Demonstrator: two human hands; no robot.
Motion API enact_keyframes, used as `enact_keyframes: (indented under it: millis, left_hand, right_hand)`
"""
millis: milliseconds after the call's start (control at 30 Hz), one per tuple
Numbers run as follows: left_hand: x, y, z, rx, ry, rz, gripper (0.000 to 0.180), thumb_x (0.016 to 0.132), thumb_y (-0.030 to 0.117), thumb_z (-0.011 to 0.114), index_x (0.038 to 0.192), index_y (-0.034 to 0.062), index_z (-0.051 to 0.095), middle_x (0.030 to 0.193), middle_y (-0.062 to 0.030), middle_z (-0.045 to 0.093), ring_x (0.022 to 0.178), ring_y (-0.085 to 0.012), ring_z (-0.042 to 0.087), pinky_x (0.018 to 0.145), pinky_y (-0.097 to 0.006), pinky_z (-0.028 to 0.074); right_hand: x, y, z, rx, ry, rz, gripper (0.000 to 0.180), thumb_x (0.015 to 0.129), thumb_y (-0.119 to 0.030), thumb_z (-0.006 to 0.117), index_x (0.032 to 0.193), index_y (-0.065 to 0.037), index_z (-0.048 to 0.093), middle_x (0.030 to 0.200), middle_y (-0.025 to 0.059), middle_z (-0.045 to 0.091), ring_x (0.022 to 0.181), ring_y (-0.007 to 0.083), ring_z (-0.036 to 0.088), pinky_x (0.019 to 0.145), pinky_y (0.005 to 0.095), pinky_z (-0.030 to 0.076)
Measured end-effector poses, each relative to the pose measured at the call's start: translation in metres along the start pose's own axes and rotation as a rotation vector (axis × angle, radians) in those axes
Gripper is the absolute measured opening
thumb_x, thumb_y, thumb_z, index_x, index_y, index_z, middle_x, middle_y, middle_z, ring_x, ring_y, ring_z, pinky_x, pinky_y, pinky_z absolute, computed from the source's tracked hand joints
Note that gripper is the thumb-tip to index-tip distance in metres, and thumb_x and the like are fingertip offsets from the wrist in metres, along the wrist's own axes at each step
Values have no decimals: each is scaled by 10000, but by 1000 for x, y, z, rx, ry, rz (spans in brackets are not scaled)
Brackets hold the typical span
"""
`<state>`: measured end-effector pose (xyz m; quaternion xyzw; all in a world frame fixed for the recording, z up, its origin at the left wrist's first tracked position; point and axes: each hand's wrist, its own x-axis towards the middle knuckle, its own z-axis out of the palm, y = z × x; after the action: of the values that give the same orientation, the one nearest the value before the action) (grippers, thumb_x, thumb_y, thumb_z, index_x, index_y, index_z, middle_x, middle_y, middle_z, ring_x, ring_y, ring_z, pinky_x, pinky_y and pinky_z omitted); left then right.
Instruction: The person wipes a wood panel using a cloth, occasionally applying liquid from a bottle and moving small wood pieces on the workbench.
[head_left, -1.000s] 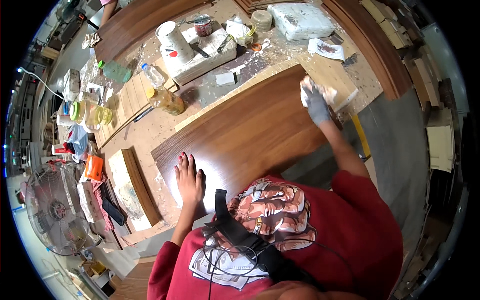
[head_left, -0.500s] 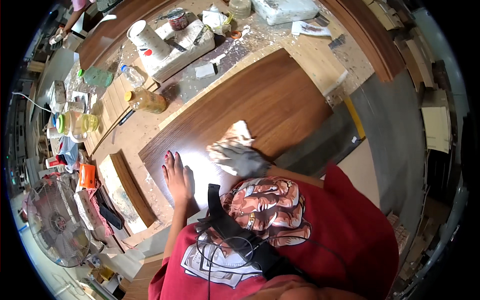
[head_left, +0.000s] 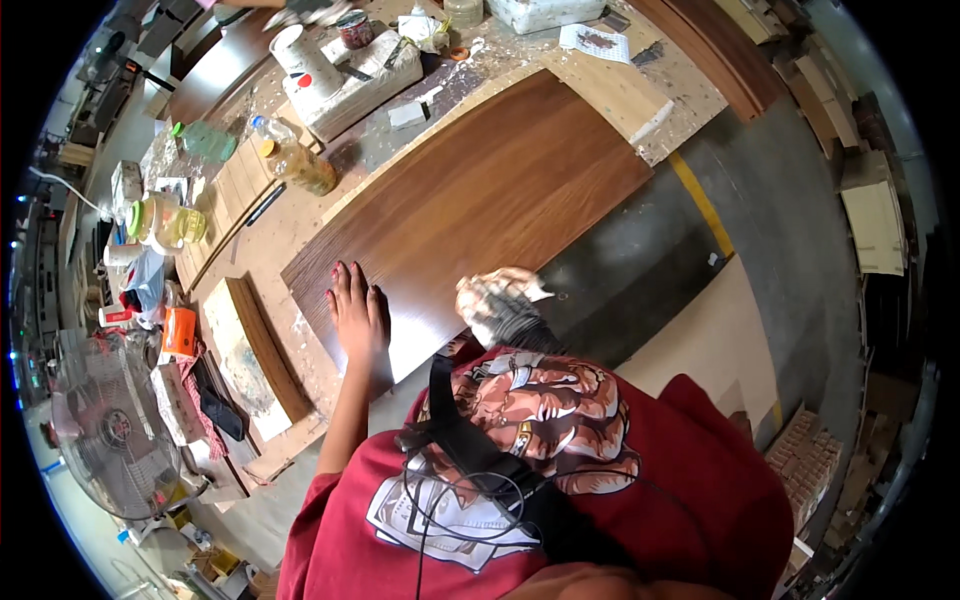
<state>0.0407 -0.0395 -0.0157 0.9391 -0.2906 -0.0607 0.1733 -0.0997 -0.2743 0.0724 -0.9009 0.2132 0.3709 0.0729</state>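
Note:
A brown wood-grain panel (head_left: 490, 180) lies at a slant on the workbench, with a bright glare near its left end. My left hand (head_left: 358, 315) rests flat on that end, fingers stretched out and painted nails showing. In a grey glove, my right hand (head_left: 510, 322) is closed on a crumpled, light-patterned cloth (head_left: 500, 285). Hand and cloth are at the panel's near edge, close to my body. The gloved fingers are partly covered by the cloth and slightly blurred.
Beyond the panel stand a paint-spattered block (head_left: 365, 85), a white cup (head_left: 305, 62) and a yellow-capped bottle (head_left: 298, 165). A wooden strip (head_left: 262, 350) lies left of the panel, and a fan (head_left: 115, 425) stands farther left. Another person's hand (head_left: 320, 12) shows at the top edge.
My right hand and the cloth have moved right and toward my body, from the panel's surface to its near edge. My left hand stays flat on the panel. A co-worker's hand has come nearer the cup.

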Motion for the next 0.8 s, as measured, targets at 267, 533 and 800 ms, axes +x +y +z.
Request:
enact_keyframes:
  millis: [267, 533, 800]
  left_hand:
    - [-72, -63, -26, -853, 127, -211, 313, 1028, 70, 540, 1317, -17, 619, 1203, -127, 692, 1093, -217, 653, 978, -337, 504]
    - [-154, -83, -62, -906, -207, -680, 298, 1056, 210, 508, 1053, -33, 682, 864, -75, 727, 678, -134, 664, 580, -268, 510]
    - [-185, -87, -55, -879, -213, -749, 399, 1048, 297, 531, 945, -47, 703, 806, -110, 744, 697, -169, 702, 604, -294, 547]
  right_hand:
    - [64, 187, 113, -8, 911, -151, 651, 970, -227, 518, 1599, -214, 350, 1684, 114, 245, 1507, 290, 327, 1253, 469, 222]
    - [15, 72, 89, -239, 594, -812, 499, 950, -192, 488, 1443, -141, 542, 1605, 120, 398, 1434, 294, 420, 1195, 419, 339]
    - [49, -168, 109, 100, 315, -1482, 512, 1005, -99, 509, 1502, -220, 521, 1526, 109, 524, 1266, 272, 605, 1061, 414, 499]
